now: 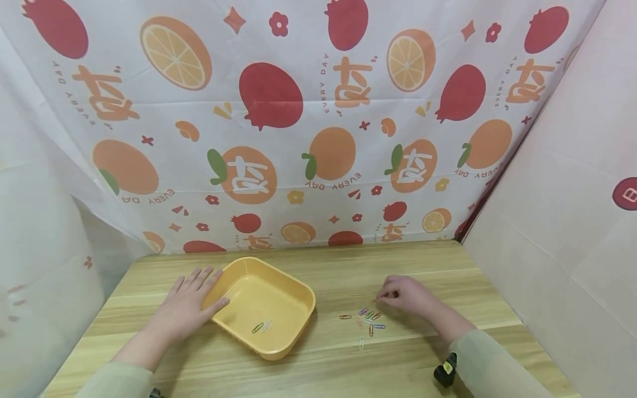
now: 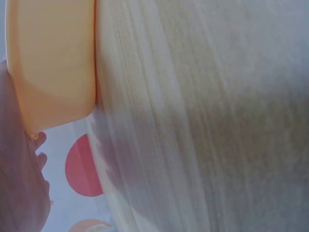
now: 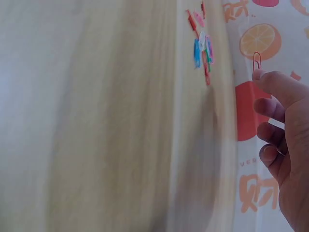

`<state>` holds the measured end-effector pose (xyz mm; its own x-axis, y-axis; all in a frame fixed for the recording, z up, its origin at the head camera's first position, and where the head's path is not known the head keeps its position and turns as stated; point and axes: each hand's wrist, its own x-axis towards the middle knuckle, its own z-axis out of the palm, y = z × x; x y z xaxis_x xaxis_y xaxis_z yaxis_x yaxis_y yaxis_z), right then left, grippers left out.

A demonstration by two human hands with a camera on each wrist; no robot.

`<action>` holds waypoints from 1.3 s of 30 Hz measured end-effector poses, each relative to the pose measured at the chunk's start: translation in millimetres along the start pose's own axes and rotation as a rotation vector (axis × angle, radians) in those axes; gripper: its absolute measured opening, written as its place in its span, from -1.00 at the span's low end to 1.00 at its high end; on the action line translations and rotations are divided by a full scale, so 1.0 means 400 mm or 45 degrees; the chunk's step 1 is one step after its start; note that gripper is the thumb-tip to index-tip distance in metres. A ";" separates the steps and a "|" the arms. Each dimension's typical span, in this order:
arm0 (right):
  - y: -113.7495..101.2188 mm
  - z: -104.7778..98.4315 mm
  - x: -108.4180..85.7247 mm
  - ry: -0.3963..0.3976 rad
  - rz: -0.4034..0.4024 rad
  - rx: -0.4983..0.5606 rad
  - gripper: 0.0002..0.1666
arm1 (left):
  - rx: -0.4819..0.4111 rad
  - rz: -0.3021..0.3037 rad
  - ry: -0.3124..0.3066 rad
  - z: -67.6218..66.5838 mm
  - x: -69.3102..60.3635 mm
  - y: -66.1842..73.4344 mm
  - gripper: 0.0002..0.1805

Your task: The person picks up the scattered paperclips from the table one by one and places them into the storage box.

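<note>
Right hand (image 1: 405,293) pinches reddish paper clip (image 3: 257,61); loose clips (image 1: 369,320) lie on table (image 1: 348,376) just left of that hand. Left hand (image 1: 191,307), fingers spread, touches yellow tray (image 1: 264,298) to its right.

A pale wood-grain counter (image 1: 343,376) runs back to a white printed backdrop cloth (image 1: 308,204), which hangs wrinkled behind its far edge. Prints on the cloth include orange slices (image 1: 176,52), red pomegranates (image 1: 271,95), whole oranges with green leaves (image 1: 332,153), small flowers (image 1: 278,24) and "EVERY DAY" lettering (image 1: 325,83); orange and white characters stand among them. A white sheet on the right (image 1: 557,193) bears a dark red round emblem (image 1: 625,194), cut by the view's edge. A white sheet on the left (image 1: 40,221) carries faint prints low down.
</note>
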<state>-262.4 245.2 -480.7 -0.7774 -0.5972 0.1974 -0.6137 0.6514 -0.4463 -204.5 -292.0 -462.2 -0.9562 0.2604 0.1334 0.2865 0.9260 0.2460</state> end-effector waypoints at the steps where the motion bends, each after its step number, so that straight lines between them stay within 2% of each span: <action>1: -0.004 -0.001 0.006 -0.004 0.002 0.004 -0.91 | 0.002 0.000 0.000 -0.001 0.000 0.000 -0.07; 5: -0.026 -0.005 0.036 -0.023 0.011 0.016 -0.90 | 0.001 0.007 0.000 -0.001 0.001 0.001 -0.06; 14: -0.096 -0.011 0.107 -0.024 -0.033 -0.064 -0.91 | -0.008 0.007 0.002 0.001 0.005 0.004 -0.10; 23: -0.150 0.007 0.186 -0.014 -0.192 -0.071 -0.89 | 0.001 0.006 0.005 -0.001 0.006 0.003 -0.08; 27: -0.180 0.022 0.220 -0.022 -0.211 -0.060 -0.88 | 0.010 0.004 0.008 0.004 0.009 -0.002 -0.09; 31: -0.222 0.042 0.256 -0.024 -0.229 -0.028 -0.88 | 0.014 0.005 0.008 0.004 0.008 -0.004 -0.08; 39: -0.313 0.080 0.331 -0.078 -0.350 -0.004 -0.86 | 0.000 -0.004 0.000 -0.004 0.003 0.002 -0.09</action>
<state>-283.9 69.6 -426.5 -0.5722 -0.7786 0.2575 -0.8008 0.4626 -0.3804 -205.4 -291.4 -460.3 -0.9572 0.2573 0.1324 0.2832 0.9269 0.2464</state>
